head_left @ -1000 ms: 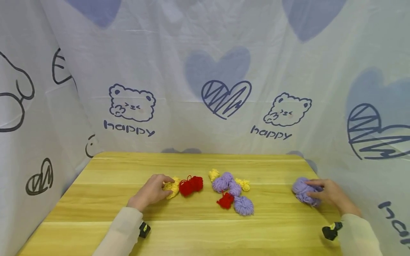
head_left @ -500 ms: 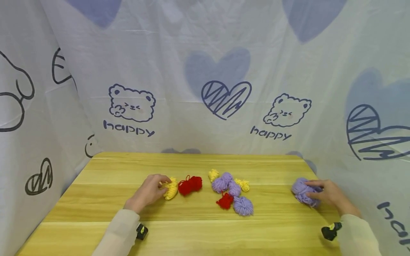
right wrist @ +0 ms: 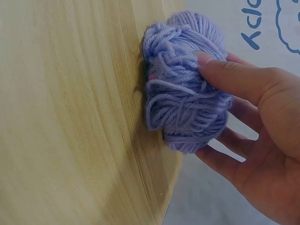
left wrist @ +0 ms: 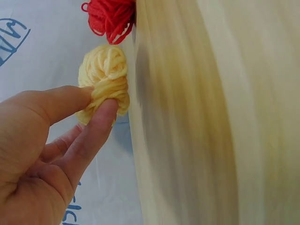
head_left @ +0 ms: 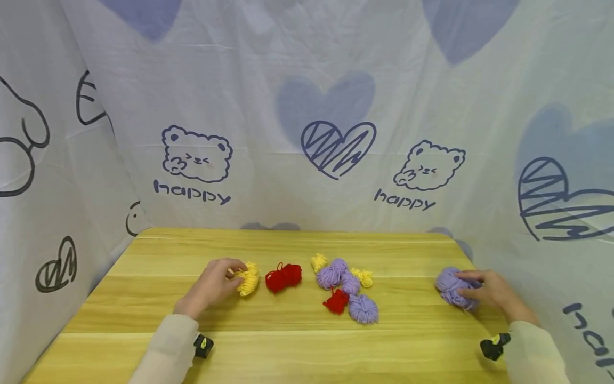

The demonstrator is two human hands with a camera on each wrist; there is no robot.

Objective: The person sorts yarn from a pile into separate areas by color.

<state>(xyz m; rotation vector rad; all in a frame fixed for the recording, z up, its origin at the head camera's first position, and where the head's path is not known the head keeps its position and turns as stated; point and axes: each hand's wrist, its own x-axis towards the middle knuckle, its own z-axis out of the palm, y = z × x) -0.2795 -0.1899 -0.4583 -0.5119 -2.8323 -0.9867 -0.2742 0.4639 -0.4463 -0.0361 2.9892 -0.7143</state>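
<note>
My left hand (head_left: 213,282) pinches a small yellow ball of yarn (left wrist: 105,79) between thumb and fingers, left of the middle of the table. Just right of it lies red yarn (head_left: 284,278), two bundles side by side with a loose loop on top. At the table's right side, my right hand (head_left: 496,293) grips a larger purple ball of yarn (right wrist: 185,89); in the right wrist view the thumb presses its near face and the other fingers go behind it. Loose strands hang over the purple ball's side.
Mid-table sits a cluster: purple yarn balls (head_left: 363,309), a small red one (head_left: 337,302) and yellow ones (head_left: 318,262) at its back left and right. The wooden table (head_left: 268,352) ends at a printed curtain (head_left: 264,176) behind and at both sides.
My left hand has moved left with the yellow ball of yarn, away from the red yarn, opening a gap between them. The right hand stays on the purple ball.
</note>
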